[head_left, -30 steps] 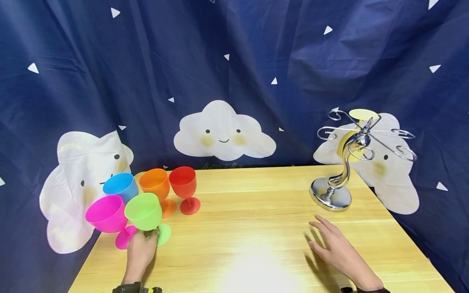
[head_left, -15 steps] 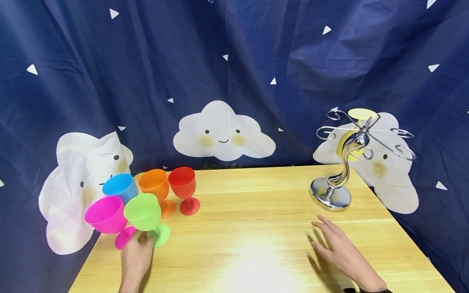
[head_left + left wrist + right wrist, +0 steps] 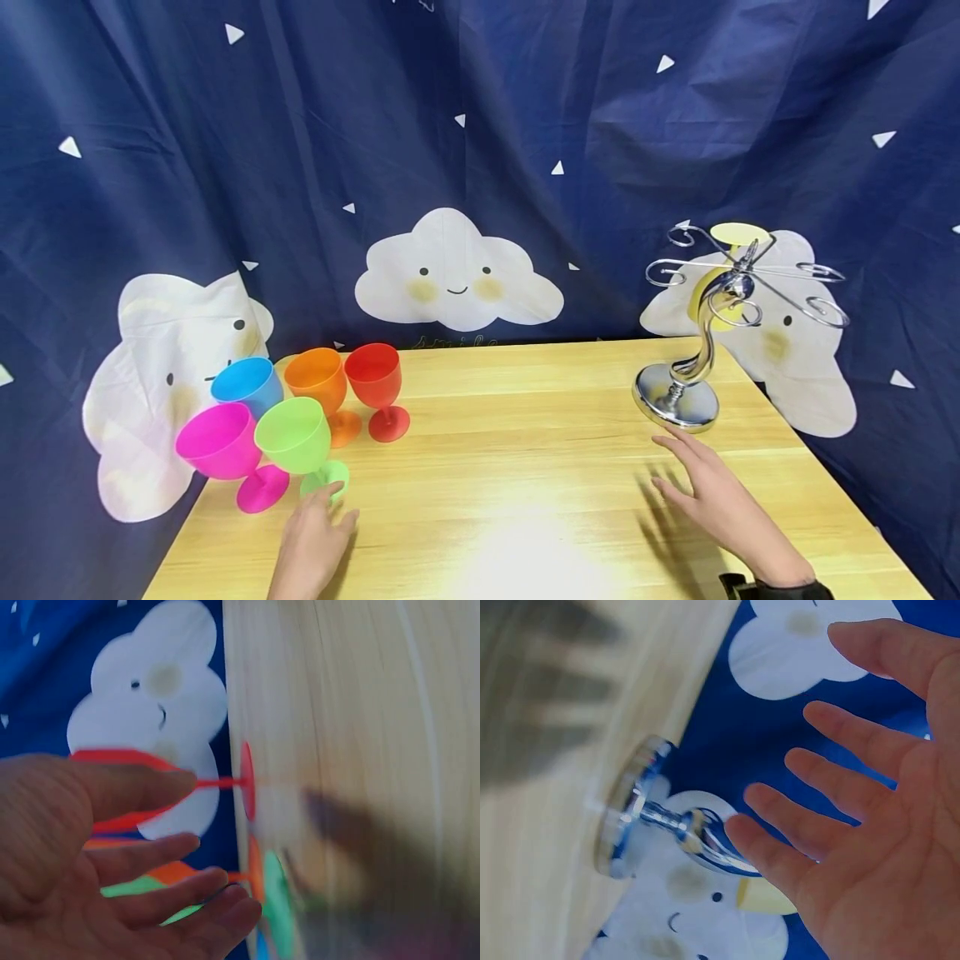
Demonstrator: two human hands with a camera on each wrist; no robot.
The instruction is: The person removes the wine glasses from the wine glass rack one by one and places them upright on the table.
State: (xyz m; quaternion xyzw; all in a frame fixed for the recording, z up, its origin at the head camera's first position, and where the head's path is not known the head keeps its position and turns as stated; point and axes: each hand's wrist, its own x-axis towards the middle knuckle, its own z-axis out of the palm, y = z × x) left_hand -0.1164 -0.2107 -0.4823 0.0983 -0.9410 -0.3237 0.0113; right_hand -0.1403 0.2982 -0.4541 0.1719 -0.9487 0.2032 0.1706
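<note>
Near the front left of the table my left hand (image 3: 313,537) is empty, its fingers spread just before the green goblet (image 3: 294,437). Whether a fingertip touches that goblet's foot I cannot tell. The magenta goblet (image 3: 221,442) stands to its left; behind are a blue goblet (image 3: 247,385), an orange goblet (image 3: 318,379) and a red goblet (image 3: 374,377), all upright. On the right, my right hand (image 3: 723,504) hovers above the table with straight fingers and nothing in it. Just beyond it stands a chrome rack (image 3: 678,400) with a curved stem and curled wire arms.
Behind the chrome rack, a yellow goblet (image 3: 738,234) is partly hidden, seemingly hung on the wire arms. The wooden table (image 3: 510,433) ends against a dark blue curtain (image 3: 510,83) printed with clouds. The right wrist view shows the rack's round base (image 3: 630,806).
My left hand has drawn back from between the magenta and green goblets toward the front, and its fingers have spread. My right hand has shifted slightly right and forward. The goblets stay put.
</note>
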